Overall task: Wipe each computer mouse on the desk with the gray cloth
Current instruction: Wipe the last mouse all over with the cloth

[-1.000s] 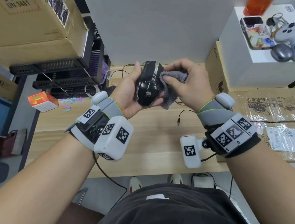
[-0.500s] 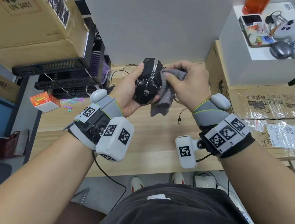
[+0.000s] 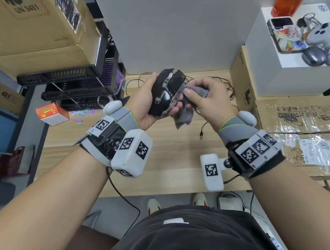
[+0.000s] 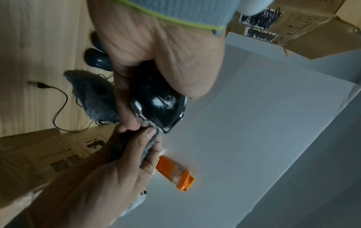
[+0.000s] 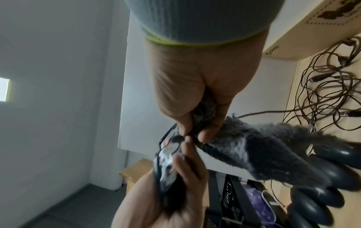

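My left hand (image 3: 152, 105) grips a glossy black gaming mouse (image 3: 166, 91) above the wooden desk (image 3: 167, 161), nose pointing away from me. It shows in the left wrist view as the same black mouse (image 4: 162, 108) under my thumb. My right hand (image 3: 208, 100) pinches the gray cloth (image 3: 187, 111) and presses it against the mouse's right side; the cloth's loose end hangs down. In the right wrist view the cloth (image 5: 263, 148) trails from my fingers beside the mouse (image 5: 166, 171). Several dark mice (image 5: 332, 169) lie on the desk beyond it.
Tangled cables (image 3: 223, 86) and a loose USB plug (image 3: 201, 135) lie on the desk behind my hands. Cardboard boxes (image 3: 299, 124) stand at right, a white box (image 3: 296, 76) with gadgets behind them. Black trays (image 3: 73, 89) and an orange box (image 3: 51, 114) sit at left.
The mouse has been tilted more upright in my left hand. My right hand has slid the cloth from the mouse's top down to its right side, letting the cloth's end hang.
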A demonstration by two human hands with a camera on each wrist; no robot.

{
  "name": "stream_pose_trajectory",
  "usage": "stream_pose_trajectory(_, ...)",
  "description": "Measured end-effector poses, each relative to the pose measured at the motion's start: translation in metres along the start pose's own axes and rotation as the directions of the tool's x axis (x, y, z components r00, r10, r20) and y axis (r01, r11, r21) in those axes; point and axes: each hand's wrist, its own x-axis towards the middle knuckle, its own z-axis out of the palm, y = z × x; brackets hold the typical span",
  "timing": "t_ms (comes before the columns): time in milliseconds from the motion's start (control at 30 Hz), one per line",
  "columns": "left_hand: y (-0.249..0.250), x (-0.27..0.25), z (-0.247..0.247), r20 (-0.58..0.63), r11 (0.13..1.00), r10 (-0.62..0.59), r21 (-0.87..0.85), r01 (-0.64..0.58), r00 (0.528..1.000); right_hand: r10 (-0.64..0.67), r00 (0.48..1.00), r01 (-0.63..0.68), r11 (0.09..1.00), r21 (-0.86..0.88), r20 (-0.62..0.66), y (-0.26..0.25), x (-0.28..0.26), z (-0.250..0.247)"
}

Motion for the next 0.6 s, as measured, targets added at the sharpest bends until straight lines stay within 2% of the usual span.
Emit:
stream_pose_trajectory(100,-0.003,0.003,0.003,-0.115,0.995,0.061,0.086,-0.052,0.991,-0.014,0.998,0.009,0.997,0.075,0.057,-0.004,-0.01,0.011)
stream_pose_trajectory(167,-0.005,0.005,0.002,-0.141,0.978,0.108,0.195,-0.079,0.984,-0.032,0.994,0.024,0.997,0.077,0.106,-0.009,-0.012,0.015)
stream_pose_trajectory(233,-0.004,0.004,0.0,-0.118,0.965,0.1,0.253,-0.067,0.988,-0.068,0.982,0.06,0.997,0.051,0.176,-0.013,-0.014,0.015)
stream_pose_trajectory(300,-0.003,0.004,-0.005,-0.03,0.967,0.034,0.255,-0.025,0.999,-0.103,0.969,0.1,0.995,0.021,0.225,-0.017,-0.016,0.015)
stream_pose_trajectory(367,-0.004,0.006,-0.007,0.04,0.945,0.01,0.326,-0.023,0.999,-0.134,0.97,0.135,0.991,0.007,0.205,-0.021,-0.013,0.013)
stream_pose_trajectory(433,-0.008,0.004,-0.006,0.022,0.927,0.043,0.371,-0.048,0.999,-0.134,0.979,0.12,0.988,0.099,0.154,-0.022,-0.008,0.011)
stream_pose_trajectory(533,-0.009,0.002,-0.004,-0.008,0.969,0.036,0.246,-0.033,0.999,-0.09,0.98,0.045,0.968,0.247,0.177,-0.024,-0.001,0.004)
stream_pose_trajectory(600,-0.008,0.002,-0.005,0.004,0.985,0.03,0.17,-0.031,1.0,-0.115,0.972,0.077,0.979,0.187,0.205,-0.024,0.0,0.003)
